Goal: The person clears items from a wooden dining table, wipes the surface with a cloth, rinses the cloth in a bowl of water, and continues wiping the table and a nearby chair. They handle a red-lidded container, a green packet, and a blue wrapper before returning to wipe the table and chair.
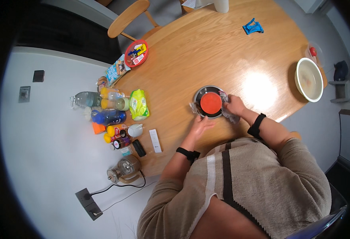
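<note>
A round metal bowl (pixel 197 95) stands on the wooden table in front of me, with a round orange-red thing (pixel 211 103) inside its rim. Crumpled clear plastic (pixel 194 108) sticks out at the bowl's left edge, and more crumpled plastic (pixel 232 117) lies at its right side. My right hand (pixel 235 105) is at the bowl's right rim, fingers bent against the plastic; its grip is partly hidden. Just below the bowl's near rim is my left hand (pixel 200 127), palm partly up, fingers apart, holding nothing.
Bottles, jars, a green-yellow packet (pixel 139 105), a white remote (pixel 155 141) and a glass kettle (pixel 128 165) crowd the left side. Behind them is a red basket (pixel 147 56) of small packets. A white basin (pixel 320 78) stands at the right edge; a blue wrapper (pixel 253 27) lies far back.
</note>
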`<state>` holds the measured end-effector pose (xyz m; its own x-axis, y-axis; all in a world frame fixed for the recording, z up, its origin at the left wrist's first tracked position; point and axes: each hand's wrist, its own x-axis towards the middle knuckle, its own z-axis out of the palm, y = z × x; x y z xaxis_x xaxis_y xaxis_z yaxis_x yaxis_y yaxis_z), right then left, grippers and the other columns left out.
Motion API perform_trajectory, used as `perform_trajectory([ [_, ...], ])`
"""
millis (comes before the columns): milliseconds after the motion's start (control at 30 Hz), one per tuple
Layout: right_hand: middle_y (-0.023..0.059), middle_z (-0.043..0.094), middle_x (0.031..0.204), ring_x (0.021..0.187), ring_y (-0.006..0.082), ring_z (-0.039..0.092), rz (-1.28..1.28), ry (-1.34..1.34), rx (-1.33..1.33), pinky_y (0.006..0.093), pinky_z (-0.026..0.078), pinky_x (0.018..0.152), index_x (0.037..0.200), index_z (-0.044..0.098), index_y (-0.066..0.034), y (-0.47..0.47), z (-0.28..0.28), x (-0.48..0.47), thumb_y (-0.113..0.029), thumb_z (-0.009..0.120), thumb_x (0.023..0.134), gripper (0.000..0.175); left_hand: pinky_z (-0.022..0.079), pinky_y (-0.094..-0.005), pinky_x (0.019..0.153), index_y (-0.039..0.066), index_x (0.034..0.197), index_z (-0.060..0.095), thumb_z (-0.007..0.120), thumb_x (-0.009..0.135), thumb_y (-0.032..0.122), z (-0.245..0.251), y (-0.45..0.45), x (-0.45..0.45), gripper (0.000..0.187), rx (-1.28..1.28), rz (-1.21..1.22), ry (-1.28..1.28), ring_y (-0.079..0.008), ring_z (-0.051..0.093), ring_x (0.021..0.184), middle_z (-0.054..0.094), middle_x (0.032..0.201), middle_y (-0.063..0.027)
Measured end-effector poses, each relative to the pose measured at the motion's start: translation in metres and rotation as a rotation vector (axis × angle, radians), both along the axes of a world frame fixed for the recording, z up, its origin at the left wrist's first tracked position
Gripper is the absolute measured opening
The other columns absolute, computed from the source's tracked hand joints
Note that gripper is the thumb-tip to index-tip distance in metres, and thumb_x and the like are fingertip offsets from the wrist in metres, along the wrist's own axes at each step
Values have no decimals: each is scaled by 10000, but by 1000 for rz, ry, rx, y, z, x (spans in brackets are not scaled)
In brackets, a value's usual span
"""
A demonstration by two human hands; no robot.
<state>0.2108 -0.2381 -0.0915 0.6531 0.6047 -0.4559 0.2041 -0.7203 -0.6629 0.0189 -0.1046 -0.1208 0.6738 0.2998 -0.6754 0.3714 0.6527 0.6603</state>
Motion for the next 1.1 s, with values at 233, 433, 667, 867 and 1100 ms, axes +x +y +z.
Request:
perform_trajectory([
  [233, 225, 621, 1016, 1022, 410, 580, 460, -318, 239, 452, 450, 979, 1014, 637, -25, 44, -12, 31, -106, 642, 753, 273, 531, -379, 641, 38, 1063, 559, 487, 992, 288, -14, 68, -15, 269, 501, -113, 297, -261, 655, 789, 672, 957, -129],
  [433, 216, 618, 1020, 993, 411, 592, 610, -351, 282, 462, 485, 896, 1060, 600, -45, 55, -17, 36, -153, 691, 760, 332, 517, -458, 721, 35, 998, 545, 508, 950, 275, 0, 60, 44, 248, 1137, -667, 350, -397, 648, 887, 665, 1000, -216],
  [667, 259, 602, 1016, 962, 438, 595, 232, -224, 162, 478, 493, 882, 1063, 586, -49, 20, -13, 18, -183, 696, 783, 329, 507, -504, 730, 30, 946, 548, 586, 881, 193, 3, 30, 41, 179, 1332, -470, 283, -433, 639, 871, 663, 908, -236],
  [867, 278, 592, 1031, 966, 446, 591, 40, -147, 85, 480, 502, 854, 1069, 570, -26, -13, -13, 0, -193, 693, 780, 355, 563, -479, 559, -23, 965, 527, 529, 912, 141, 13, 1, 42, 173, 1061, -141, 309, -428, 671, 772, 652, 843, -268],
  [1100, 265, 650, 921, 909, 452, 616, 70, -111, -37, 469, 498, 861, 1008, 586, 9, -14, -5, 1, -170, 659, 774, 303, 571, -387, 452, -35, 1028, 547, 442, 973, 146, 17, -6, 38, 216, 238, -6, 357, -344, 701, 735, 658, 841, -214],
])
